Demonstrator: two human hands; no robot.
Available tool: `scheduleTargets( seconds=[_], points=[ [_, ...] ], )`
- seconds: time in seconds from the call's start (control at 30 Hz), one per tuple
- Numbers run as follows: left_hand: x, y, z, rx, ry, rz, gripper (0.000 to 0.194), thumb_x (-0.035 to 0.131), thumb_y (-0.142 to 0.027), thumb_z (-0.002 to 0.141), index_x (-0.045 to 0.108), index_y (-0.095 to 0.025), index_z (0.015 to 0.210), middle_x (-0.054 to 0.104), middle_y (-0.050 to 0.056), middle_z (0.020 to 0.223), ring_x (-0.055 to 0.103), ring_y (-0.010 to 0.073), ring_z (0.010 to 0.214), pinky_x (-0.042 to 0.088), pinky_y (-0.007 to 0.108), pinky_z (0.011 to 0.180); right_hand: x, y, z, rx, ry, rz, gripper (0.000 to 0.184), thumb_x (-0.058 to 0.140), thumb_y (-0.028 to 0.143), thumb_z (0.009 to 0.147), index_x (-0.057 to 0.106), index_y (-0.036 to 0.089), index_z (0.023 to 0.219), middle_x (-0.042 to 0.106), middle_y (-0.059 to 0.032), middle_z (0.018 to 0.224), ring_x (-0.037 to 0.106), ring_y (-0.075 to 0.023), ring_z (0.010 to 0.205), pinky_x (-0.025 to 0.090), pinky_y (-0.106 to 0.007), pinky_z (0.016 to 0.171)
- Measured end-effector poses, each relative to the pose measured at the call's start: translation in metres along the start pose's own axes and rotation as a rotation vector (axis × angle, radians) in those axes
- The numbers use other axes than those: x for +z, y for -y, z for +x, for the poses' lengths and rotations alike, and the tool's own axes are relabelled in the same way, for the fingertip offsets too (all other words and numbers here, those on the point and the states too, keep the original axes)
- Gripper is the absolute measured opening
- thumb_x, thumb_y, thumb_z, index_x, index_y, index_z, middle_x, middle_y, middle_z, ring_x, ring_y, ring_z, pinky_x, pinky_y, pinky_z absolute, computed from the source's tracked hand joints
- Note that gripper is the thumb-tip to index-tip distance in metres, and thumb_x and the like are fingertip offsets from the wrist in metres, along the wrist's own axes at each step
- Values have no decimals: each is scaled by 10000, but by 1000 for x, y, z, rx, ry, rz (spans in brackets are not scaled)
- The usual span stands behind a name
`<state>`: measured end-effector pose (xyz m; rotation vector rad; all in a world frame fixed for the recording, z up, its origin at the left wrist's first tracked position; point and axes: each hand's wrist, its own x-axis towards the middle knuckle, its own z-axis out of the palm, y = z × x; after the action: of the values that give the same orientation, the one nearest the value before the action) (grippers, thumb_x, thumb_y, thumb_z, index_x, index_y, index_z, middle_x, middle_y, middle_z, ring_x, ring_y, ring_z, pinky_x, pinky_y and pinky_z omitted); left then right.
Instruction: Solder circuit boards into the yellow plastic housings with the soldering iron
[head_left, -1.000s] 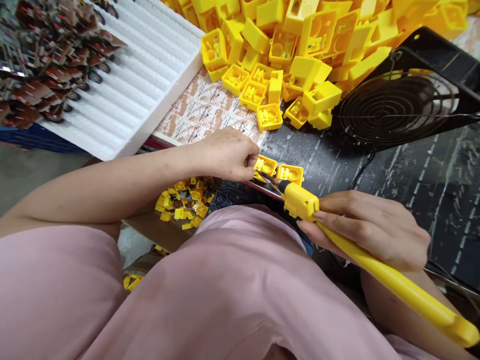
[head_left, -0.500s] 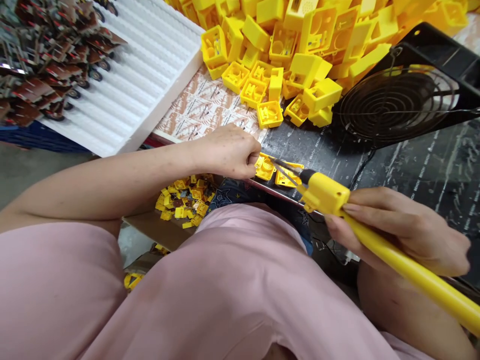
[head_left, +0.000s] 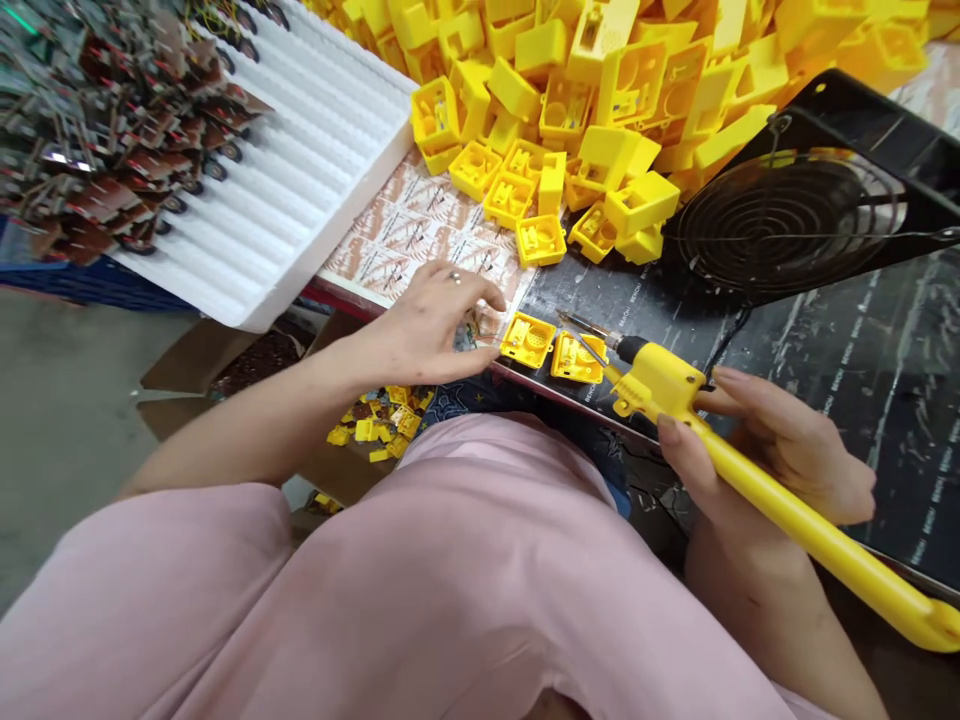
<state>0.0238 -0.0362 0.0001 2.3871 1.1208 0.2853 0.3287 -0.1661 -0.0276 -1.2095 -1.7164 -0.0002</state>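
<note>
My left hand (head_left: 427, 325) rests at the table edge, thumb and index finger spread apart. Thin wires show by its fingertips, too fine to tell whether they touch. Just right of the thumb lies an open yellow plastic casing (head_left: 528, 340) with small parts inside. A second yellow casing (head_left: 579, 358) sits beside it, wires or parts in it hard to make out. My right hand (head_left: 795, 450) is closed around a yellow soldering gun (head_left: 664, 378) with a long handle. Its dark metal tip points left, above the second casing.
A large heap of yellow casings (head_left: 622, 80) covers the back. At right stands a black fan (head_left: 780, 220). A white foam tray (head_left: 330, 130) with many circuit boards (head_left: 127, 150) is at left. Below the table edge, a box holds yellow pieces (head_left: 375, 425).
My left hand has opened from a closed grip and drawn slightly left, uncovering the first casing. The soldering gun has shifted a little right and its handle lies lower.
</note>
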Motion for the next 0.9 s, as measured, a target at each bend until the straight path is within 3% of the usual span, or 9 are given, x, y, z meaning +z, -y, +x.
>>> scheduleTargets(
  seconds=[0.1, 0.23, 0.43, 0.57, 0.67, 0.9],
  points=[
    [8, 8, -13, -92, -70, -135, 300, 562, -453, 916, 723, -218, 1008, 822, 34, 1091, 730, 231, 1091, 345, 513, 1292, 3, 0, -1, 57, -18, -4, 661, 928, 199, 844, 706, 345, 1449, 846, -8, 1128, 803, -206, 724, 637, -329, 587],
    [15, 7, -12, -127, -141, -172, 246, 546, -388, 947, 708, -239, 837, 817, -3, 928, 733, 201, 989, 231, 562, 1352, 8, 4, 1, 60, -35, -8, 642, 915, 225, 864, 701, 375, 1450, 846, 6, 1107, 791, -196, 680, 628, -316, 540],
    [25, -4, 6, -105, -172, -106, 198, 558, -320, 908, 718, -232, 832, 812, 7, 880, 705, 207, 892, 276, 611, 1315, 9, 14, 3, 90, -30, 70, 537, 909, 183, 850, 752, 308, 1349, 846, -35, 1032, 791, -228, 706, 675, -354, 589],
    [29, -9, 13, -82, -179, -6, 203, 550, -290, 887, 723, -218, 808, 786, 23, 801, 682, 211, 822, 383, 597, 1237, 8, 17, 9, -5, 95, 123, 399, 891, 93, 821, 745, 278, 1142, 809, 10, 846, 779, -202, 672, 637, -294, 535],
    [27, -10, 16, -70, -157, 27, 215, 538, -287, 869, 723, -209, 791, 778, 33, 776, 688, 219, 818, 419, 589, 1212, 8, 17, 18, -63, 174, 100, 286, 903, 119, 827, 702, 265, 968, 790, 23, 805, 763, -176, 639, 594, -256, 493],
    [17, -10, 20, -30, -76, 89, 192, 559, -293, 838, 727, -220, 780, 785, 33, 778, 701, 244, 869, 404, 604, 1224, 11, 20, 44, -213, 290, 76, 209, 875, 199, 903, 673, 243, 874, 763, 14, 722, 725, -142, 576, 471, -231, 395]
  ],
)
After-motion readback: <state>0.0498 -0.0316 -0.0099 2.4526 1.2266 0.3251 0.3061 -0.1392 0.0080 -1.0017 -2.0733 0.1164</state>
